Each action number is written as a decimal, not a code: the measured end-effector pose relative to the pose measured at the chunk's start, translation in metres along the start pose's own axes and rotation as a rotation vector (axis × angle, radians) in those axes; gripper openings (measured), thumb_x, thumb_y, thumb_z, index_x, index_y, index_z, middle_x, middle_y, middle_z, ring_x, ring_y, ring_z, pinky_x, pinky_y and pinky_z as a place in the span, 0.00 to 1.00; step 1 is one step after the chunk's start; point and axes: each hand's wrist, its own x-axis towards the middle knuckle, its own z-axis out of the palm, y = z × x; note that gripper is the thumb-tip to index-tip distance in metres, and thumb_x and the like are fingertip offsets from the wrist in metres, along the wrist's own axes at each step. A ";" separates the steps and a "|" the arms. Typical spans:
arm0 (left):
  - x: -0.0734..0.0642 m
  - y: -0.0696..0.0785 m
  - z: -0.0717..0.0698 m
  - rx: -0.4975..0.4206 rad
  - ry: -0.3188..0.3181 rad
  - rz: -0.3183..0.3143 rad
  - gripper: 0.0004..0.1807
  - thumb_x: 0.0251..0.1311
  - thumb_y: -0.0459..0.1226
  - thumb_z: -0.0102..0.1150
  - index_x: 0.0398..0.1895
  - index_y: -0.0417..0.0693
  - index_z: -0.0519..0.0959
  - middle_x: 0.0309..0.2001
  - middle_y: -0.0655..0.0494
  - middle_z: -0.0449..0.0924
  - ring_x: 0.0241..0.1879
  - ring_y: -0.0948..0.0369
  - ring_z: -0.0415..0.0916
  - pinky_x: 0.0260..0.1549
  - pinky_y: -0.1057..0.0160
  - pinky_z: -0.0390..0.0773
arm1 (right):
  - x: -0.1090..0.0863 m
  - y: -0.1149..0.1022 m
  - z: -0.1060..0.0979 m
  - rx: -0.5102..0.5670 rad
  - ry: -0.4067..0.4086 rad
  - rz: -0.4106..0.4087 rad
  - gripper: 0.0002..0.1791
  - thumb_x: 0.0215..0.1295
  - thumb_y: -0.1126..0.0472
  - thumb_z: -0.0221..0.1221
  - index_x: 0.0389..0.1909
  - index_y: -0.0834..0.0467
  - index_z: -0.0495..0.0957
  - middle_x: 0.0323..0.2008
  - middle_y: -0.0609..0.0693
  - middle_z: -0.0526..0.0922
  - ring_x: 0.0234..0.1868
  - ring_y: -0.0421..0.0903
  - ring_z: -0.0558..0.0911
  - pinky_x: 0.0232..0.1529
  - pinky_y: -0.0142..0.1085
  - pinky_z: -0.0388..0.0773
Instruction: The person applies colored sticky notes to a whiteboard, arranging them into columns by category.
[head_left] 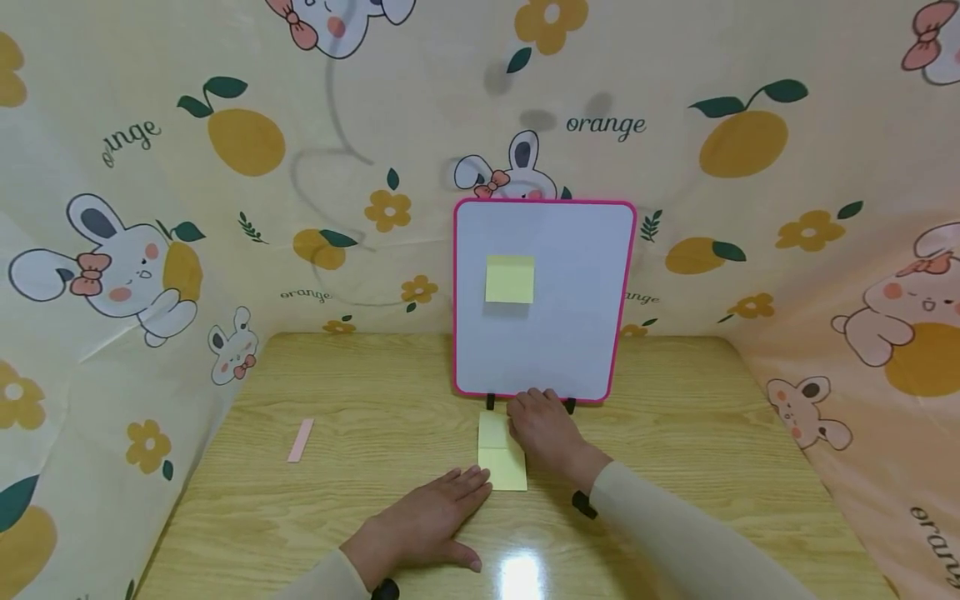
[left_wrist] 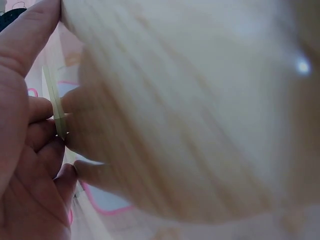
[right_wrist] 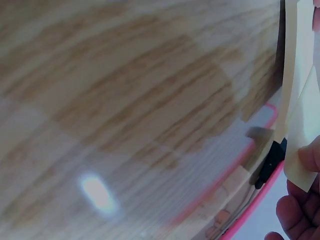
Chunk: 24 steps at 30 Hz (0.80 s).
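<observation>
A pad of pale yellow sticky notes [head_left: 502,472] lies on the wooden table in front of a small whiteboard [head_left: 573,317]. My right hand [head_left: 551,437] pinches the far end of its top sheet [right_wrist: 302,130] between thumb and fingers. That sheet is lifted away from the pad in the right wrist view and reaches toward the board's lower edge in the head view. My left hand [head_left: 427,521] lies palm down with the fingers stretched out, fingertips at the pad's left edge. The left wrist view shows the pad edge-on [left_wrist: 55,102] beside those fingers.
One yellow sticky note [head_left: 510,280] is stuck on the pink-framed whiteboard, left of its middle. Black feet [head_left: 491,402] support the board. A pink paper strip [head_left: 300,440] lies at the table's left. A patterned cloth [head_left: 420,100] with rabbits and oranges walls the table in.
</observation>
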 end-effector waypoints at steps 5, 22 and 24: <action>0.001 0.000 0.000 0.006 0.005 0.008 0.55 0.65 0.72 0.51 0.82 0.42 0.62 0.83 0.46 0.59 0.83 0.53 0.55 0.81 0.55 0.59 | 0.004 0.003 0.000 0.005 -0.037 0.022 0.10 0.72 0.58 0.67 0.40 0.59 0.79 0.38 0.53 0.85 0.40 0.52 0.82 0.41 0.45 0.81; 0.001 -0.002 0.000 -0.010 -0.001 0.003 0.55 0.64 0.72 0.52 0.82 0.42 0.63 0.82 0.47 0.59 0.83 0.53 0.55 0.81 0.55 0.60 | 0.011 0.010 -0.009 0.054 -0.036 0.056 0.07 0.72 0.61 0.66 0.41 0.60 0.78 0.37 0.54 0.83 0.41 0.53 0.81 0.42 0.46 0.80; 0.001 -0.001 -0.001 -0.009 0.000 0.003 0.55 0.64 0.72 0.53 0.81 0.42 0.63 0.82 0.47 0.60 0.83 0.53 0.55 0.81 0.55 0.60 | 0.012 0.011 -0.010 0.072 -0.025 0.071 0.07 0.72 0.62 0.66 0.39 0.60 0.78 0.36 0.54 0.82 0.40 0.53 0.81 0.41 0.46 0.79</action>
